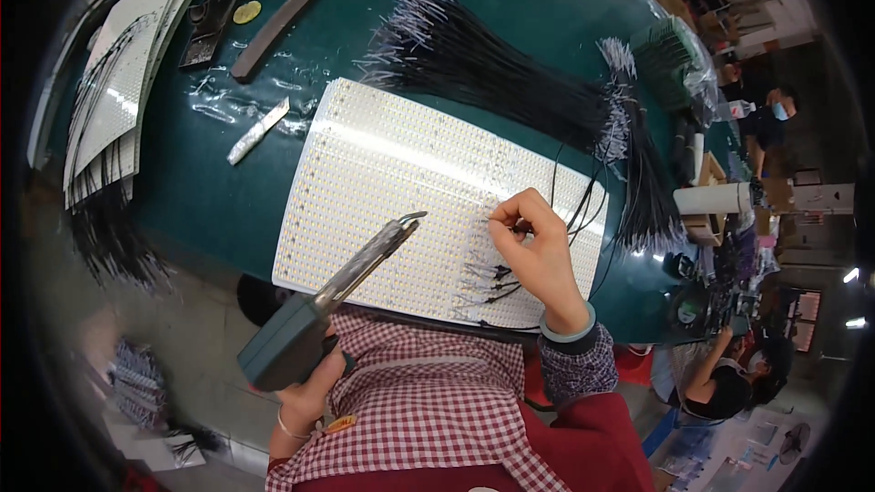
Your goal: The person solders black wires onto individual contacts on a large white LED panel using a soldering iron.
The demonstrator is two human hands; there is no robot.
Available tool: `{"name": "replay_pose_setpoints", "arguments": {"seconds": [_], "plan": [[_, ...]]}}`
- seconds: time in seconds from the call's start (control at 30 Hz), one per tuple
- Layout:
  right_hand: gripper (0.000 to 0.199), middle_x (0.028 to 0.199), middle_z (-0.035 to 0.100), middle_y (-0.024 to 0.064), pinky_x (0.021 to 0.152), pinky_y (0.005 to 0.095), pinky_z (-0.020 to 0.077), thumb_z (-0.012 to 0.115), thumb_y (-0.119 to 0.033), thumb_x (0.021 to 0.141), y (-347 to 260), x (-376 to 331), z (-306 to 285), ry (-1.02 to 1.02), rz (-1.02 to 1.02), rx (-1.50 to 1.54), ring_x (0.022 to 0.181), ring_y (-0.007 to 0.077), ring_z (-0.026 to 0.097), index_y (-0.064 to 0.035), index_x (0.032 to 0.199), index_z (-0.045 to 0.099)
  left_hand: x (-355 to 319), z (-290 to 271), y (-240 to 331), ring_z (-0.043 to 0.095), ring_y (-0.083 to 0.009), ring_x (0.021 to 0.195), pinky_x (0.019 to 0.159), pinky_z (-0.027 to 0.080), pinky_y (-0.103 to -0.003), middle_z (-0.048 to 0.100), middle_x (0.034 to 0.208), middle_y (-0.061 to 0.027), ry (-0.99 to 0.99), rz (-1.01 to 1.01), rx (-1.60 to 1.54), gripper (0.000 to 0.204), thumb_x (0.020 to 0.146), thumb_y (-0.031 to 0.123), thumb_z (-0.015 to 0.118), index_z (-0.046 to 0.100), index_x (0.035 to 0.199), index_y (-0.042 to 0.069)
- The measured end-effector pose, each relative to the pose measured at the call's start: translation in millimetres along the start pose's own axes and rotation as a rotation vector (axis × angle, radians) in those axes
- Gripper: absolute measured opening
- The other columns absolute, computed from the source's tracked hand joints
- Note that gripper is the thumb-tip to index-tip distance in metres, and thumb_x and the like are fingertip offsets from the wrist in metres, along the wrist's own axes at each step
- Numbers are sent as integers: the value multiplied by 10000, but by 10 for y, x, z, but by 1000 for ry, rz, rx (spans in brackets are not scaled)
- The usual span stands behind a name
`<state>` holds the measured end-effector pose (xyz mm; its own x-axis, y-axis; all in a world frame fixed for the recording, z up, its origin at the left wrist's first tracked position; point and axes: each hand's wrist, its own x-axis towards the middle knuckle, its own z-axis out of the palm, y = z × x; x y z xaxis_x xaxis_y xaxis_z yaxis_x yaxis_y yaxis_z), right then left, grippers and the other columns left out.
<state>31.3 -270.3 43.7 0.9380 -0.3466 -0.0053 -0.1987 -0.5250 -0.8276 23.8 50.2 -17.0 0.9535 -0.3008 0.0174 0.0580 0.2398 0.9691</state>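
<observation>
Table [205, 214] of shiny green fills the upper middle. A flat white board with dotted rows [383, 164] lies mid-frame — likely flat to keep still. Upper right, a long black wire bundle with pale tips [510, 59] sits within reach. Lower left, the left hand [316, 379] wraps a dark green gun-shaped tool [284, 343] — nose over the board. Right of centre, the right hand [538, 244] pinches closed, seemingly on one thin black wire [521, 235].

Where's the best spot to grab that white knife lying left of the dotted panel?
Probably the thick, pale handle, from the near left: the knife lies flat, its pointed blade aimed away and rightward.
</observation>
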Motion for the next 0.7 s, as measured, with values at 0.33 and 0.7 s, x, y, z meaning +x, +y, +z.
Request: {"name": "replay_pose_setpoints", "arguments": {"seconds": [0.33, 0.7], "plan": [[62, 820, 519, 117, 653, 322, 470, 619, -8, 804, 170, -222, 111, 41, -108, -9, 741, 234, 564, 19, 831, 570, -86, 490, 214, 622, -161, 987, 868, 500, -291, 656, 1105, -95, 43, -331, -6, 412, 796, -38, 712, 603, 1193, -9], [79, 801, 509, 115, 670, 369, 433, 626, 0, 764, 198, -196, 175, 72, -188, -127, 776, 275, 525, -2, 800, 555, -25, 633, 141, 645, -117, 795, 715, 523, -256, 695, 930, -65, 60, -192, 232, 270, 778, 12, 748, 671, 1036, -14]]}}
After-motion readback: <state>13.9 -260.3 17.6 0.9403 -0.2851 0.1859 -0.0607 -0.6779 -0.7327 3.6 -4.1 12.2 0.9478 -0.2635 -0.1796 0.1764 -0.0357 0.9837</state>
